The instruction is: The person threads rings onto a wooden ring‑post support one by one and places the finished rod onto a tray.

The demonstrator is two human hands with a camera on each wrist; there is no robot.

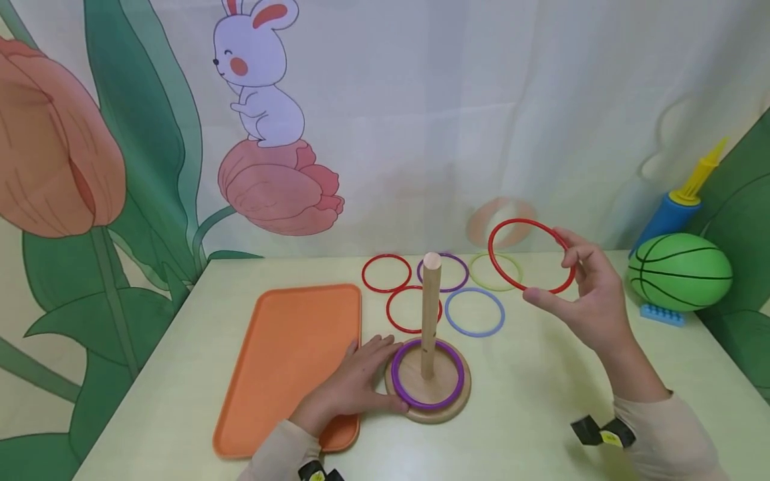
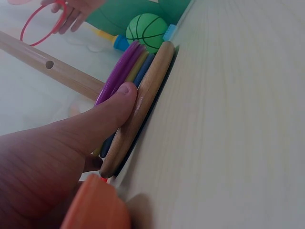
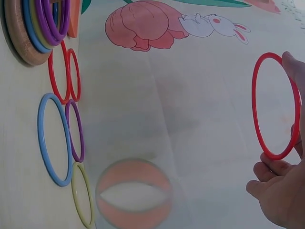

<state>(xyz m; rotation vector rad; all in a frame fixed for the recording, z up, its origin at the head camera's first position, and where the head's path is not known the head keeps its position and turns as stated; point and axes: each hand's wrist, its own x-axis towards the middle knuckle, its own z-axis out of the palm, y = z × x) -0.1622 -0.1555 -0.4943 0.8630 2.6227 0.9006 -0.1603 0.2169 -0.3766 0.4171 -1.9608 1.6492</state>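
On my feed the right hand [image 1: 592,300] has its grip closed on a thin red plastic ring [image 1: 519,220], pinched at its rim between thumb and fingers and held tilted in the air, to the right of a pale wooden stand [image 1: 430,294] with a round base and an upright peg, and apart from it. The left hand [image 1: 361,384] has its grip spread wide along the left edge of the stand's base, the thumb pressed against the edge of the base and the rings stacked there. I see a thick-looking purple ring [image 1: 430,405] around the peg at the top of that stack (my left wrist view shows yellowish and blue ones beneath it, down by the wood). Behind the stand, flat on the pale bench [image 1: 517,427], lie five loose rings: a red one [image 1: 386,254], a second red one [image 1: 388,310] nearer the stand, a dark purple one [image 1: 467,272], a yellow-green one [image 1: 496,289] and a light blue one [image 1: 475,335]. An orange rectangular tray [image 1: 295,354] lies left of the stand, partly under the left forearm. At the right edge I have a green ball with black lines [image 1: 680,270], just beside a blue and yellow pump [image 1: 666,217].
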